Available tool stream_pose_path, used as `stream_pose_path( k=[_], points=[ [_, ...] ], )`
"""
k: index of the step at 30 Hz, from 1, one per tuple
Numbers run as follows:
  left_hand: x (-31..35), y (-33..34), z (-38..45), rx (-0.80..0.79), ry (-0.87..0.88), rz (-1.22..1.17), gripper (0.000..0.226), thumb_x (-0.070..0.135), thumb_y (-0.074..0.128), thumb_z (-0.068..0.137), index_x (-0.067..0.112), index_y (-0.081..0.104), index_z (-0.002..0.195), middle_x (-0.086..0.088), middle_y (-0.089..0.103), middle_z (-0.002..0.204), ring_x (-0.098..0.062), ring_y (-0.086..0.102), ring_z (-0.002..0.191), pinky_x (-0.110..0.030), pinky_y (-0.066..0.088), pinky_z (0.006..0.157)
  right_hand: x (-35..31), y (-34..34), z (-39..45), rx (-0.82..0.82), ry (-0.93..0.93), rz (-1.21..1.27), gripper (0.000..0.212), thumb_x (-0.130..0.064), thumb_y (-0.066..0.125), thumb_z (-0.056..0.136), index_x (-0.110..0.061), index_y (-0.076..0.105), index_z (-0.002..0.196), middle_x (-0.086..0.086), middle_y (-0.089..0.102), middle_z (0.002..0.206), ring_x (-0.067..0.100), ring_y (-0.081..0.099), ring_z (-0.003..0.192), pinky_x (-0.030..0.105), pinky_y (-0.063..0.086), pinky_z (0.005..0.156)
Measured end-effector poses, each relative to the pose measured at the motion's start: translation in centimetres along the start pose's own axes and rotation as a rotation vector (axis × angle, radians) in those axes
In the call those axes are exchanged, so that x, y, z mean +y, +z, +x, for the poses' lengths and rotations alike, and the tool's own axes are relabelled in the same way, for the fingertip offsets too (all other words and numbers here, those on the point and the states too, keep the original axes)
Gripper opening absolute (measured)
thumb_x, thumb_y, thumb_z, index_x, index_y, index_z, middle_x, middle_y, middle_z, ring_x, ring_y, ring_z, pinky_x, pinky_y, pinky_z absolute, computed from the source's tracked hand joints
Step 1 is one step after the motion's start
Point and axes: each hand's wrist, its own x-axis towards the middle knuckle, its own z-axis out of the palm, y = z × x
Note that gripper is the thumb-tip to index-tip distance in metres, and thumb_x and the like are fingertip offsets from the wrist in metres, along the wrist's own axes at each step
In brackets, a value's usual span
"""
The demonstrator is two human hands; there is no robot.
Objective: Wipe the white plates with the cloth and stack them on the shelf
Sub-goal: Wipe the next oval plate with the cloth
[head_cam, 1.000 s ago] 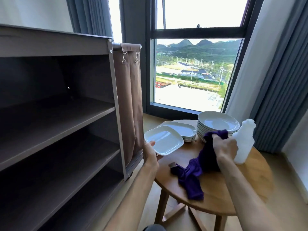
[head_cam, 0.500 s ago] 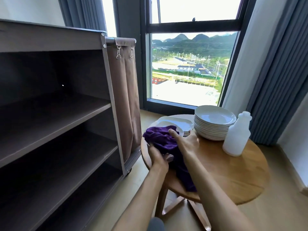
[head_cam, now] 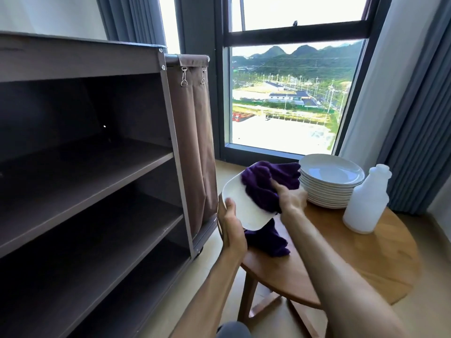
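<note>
My left hand (head_cam: 233, 226) grips the near edge of a white squarish plate (head_cam: 240, 204), tilted above the left edge of the round wooden table (head_cam: 366, 259). My right hand (head_cam: 289, 198) holds a purple cloth (head_cam: 263, 189) bunched against the plate's face; the cloth's tail hangs below the plate onto the table. A stack of several round white plates (head_cam: 330, 181) stands at the back of the table. The dark brown shelf unit (head_cam: 85, 172) on the left has bare shelves. The other squarish plates are hidden behind the cloth.
A white plastic bottle (head_cam: 366, 201) stands on the table right of the round plates. A brown fabric bag (head_cam: 195, 132) hangs on the shelf unit's right side, close to the held plate. Window and grey curtains lie behind.
My left hand has lifted and tilted the squarish plate. My right hand brought the cloth from the table's middle onto the plate and slid it toward the plate's far side.
</note>
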Motion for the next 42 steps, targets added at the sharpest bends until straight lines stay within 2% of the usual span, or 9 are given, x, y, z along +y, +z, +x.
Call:
stream_pose_path(
  k=[5,12,20,23,25,30,34,38,42],
  points=[
    [2.6,0.0,-0.5,-0.113,0.067,0.161,0.076,0.060,0.051,0.087,0.026,0.043,0.154,-0.005,0.050,0.154,-0.027,0.048,0.142,-0.053,0.039,0.118,-2.7,-1.1,1.6,0.007,-0.212,-0.243,0.045,-0.038,0.083,0.078,-0.007,0.066,0.106,0.010,0.072,0.098,0.031,0.068,0.094,0.038,0.054,0.080],
    [5.5,1.8,-1.0,-0.252,0.254,0.280,0.047,0.052,0.044,0.096,0.045,0.053,0.141,0.004,0.059,0.142,-0.022,0.053,0.136,-0.055,0.043,0.113,-4.1,1.9,-1.7,0.026,-0.401,-0.109,0.045,-0.045,0.056,0.098,-0.022,0.055,0.137,0.011,0.055,0.125,0.025,0.053,0.111,0.039,0.043,0.103],
    [7.1,3.0,-1.4,-0.234,0.342,0.316,0.040,0.014,0.039,0.111,0.016,0.046,0.150,0.001,0.061,0.139,-0.007,0.063,0.121,-0.013,0.051,0.094,-4.1,4.0,-6.9,-0.323,-0.558,0.135,0.055,-0.061,0.044,0.094,-0.016,0.070,0.112,0.009,0.067,0.113,0.029,0.062,0.105,0.056,0.047,0.099],
    [7.4,2.2,-1.5,-0.198,0.355,0.394,0.042,0.016,0.033,0.111,0.011,0.040,0.152,0.020,0.051,0.129,0.025,0.054,0.103,0.001,0.042,0.085,-3.8,4.1,-7.7,-0.397,-0.601,0.128,0.059,-0.061,0.047,0.091,-0.016,0.069,0.122,0.007,0.066,0.122,0.023,0.062,0.113,0.051,0.047,0.104],
    [7.6,2.2,-1.9,-0.179,0.344,0.381,0.041,0.015,0.033,0.111,0.014,0.041,0.151,0.023,0.050,0.125,0.031,0.051,0.097,-0.004,0.045,0.089,-3.9,4.2,-7.7,-0.405,-0.613,0.094,0.060,-0.061,0.048,0.089,-0.021,0.067,0.129,0.001,0.064,0.129,0.017,0.059,0.121,0.046,0.045,0.108],
    [9.0,2.6,-2.5,-0.184,0.239,0.202,0.033,0.011,0.042,0.109,0.031,0.056,0.132,0.002,0.070,0.121,-0.006,0.070,0.106,-0.023,0.057,0.088,-5.3,3.9,-6.5,-0.314,-0.746,-0.053,0.062,-0.062,0.049,0.089,-0.025,0.061,0.139,-0.003,0.052,0.136,0.014,0.049,0.128,0.041,0.040,0.112],
    [11.0,1.6,-2.1,-0.260,0.226,0.265,0.036,0.012,0.046,0.108,0.019,0.056,0.141,-0.006,0.069,0.124,-0.013,0.069,0.111,-0.029,0.058,0.095,-7.7,2.7,-5.9,-0.337,-0.869,-0.152,0.059,-0.058,0.052,0.087,-0.021,0.066,0.130,-0.004,0.062,0.129,0.011,0.055,0.119,0.036,0.045,0.107],
    [13.7,1.2,-0.8,-0.282,0.341,0.522,0.031,0.005,0.052,0.100,0.026,0.074,0.109,-0.001,0.076,0.098,-0.019,0.070,0.099,-0.033,0.060,0.083,-8.9,1.7,-6.0,-0.557,-0.891,-0.228,0.054,-0.054,0.058,0.079,-0.028,0.062,0.126,-0.014,0.067,0.110,0.006,0.062,0.103,0.034,0.051,0.093],
    [13.9,1.4,0.0,-0.256,0.325,0.517,0.034,0.009,0.049,0.100,0.030,0.075,0.102,-0.002,0.077,0.093,-0.018,0.071,0.094,-0.044,0.058,0.086,-7.3,2.3,-4.7,-0.512,-0.873,-0.284,0.066,-0.053,0.057,0.081,-0.025,0.053,0.140,-0.006,0.063,0.126,0.012,0.058,0.115,0.042,0.048,0.103]
  ],
)
